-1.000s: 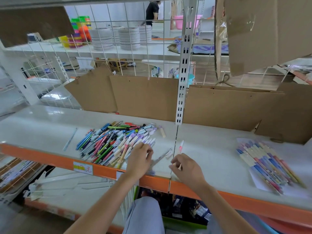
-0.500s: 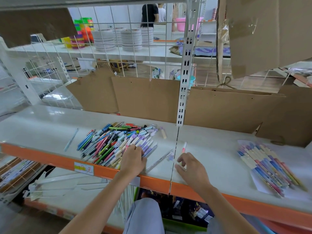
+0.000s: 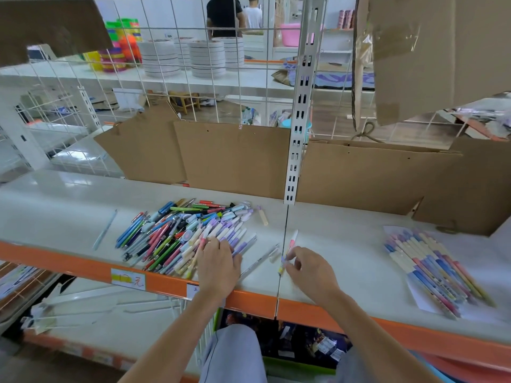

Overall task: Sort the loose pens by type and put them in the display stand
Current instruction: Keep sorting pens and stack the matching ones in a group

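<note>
Left hand lies palm-down on the near right edge of the loose pen pile, fingers spread fairly straight across the purple and white barrels; it presses on them and grips nothing.

Right hand pinches a pink-and-white pen between thumb and fingertips near its lower end. The pen points away from the person, its tip over the seam between the two shelf boards.

The pile sits on the left shelf board, near its front orange edge: mixed blue, green, red, pink, and pastel pens, mostly fanned diagonally. A clear pen lies alone between the two hands, just right of the pile. One pale yellow pen sits apart at the pile's far right corner. A thin light-blue pen lies by itself well left of the pile.

On the right shelf board, a sorted row of pastel pens lies side by side on a white sheet, well apart from the right hand.

Cardboard panels stand along the back of the shelf, with a slotted metal upright above the seam. Wire grid behind it. No display stand identifiable in view.
</note>
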{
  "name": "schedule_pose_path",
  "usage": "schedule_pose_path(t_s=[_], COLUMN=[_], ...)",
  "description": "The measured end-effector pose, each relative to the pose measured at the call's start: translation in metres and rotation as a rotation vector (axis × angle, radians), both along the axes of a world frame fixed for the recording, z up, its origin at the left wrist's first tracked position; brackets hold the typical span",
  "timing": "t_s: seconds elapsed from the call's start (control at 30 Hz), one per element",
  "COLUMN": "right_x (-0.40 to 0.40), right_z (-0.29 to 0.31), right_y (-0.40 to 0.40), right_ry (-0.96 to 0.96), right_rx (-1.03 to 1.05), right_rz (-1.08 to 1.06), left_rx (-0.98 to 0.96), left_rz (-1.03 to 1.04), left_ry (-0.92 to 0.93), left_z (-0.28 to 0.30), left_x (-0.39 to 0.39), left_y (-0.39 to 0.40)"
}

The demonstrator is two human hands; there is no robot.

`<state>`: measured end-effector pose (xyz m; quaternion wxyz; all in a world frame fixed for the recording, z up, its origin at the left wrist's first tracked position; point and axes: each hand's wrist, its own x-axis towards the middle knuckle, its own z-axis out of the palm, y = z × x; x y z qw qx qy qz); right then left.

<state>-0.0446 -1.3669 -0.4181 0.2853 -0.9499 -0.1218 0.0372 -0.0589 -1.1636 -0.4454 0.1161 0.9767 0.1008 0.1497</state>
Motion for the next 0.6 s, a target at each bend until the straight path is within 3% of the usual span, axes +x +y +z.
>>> schedule_pose_path(t_s=[0.2, 0.4, 0.47, 0.6], right_x=[0.045, 0.094, 0.101, 0.095], right_z=[0.009, 0.001, -0.002, 0.005], right_y=[0.035, 0.065, 0.068, 0.063], right_ry=[-0.082, -0.116, -0.106, -0.083], right_rx=[-0.034, -0.244, -0.357, -0.337], right_rz=[0.021, 0.154, 0.143, 0.079], left_rx=[-0.125, -0.177, -0.191, -0.185], left_rz=[-0.034, -0.037, -0.033, -0.037], left_ry=[-0.090, -0.133, -0.170, -0.163], left_z=[-0.005, -0.003, -0.004, -0.005], left_x=[-0.002, -0.004, -0.004, -0.006], left_y=[0.000, -0.002, -0.003, -0.002])
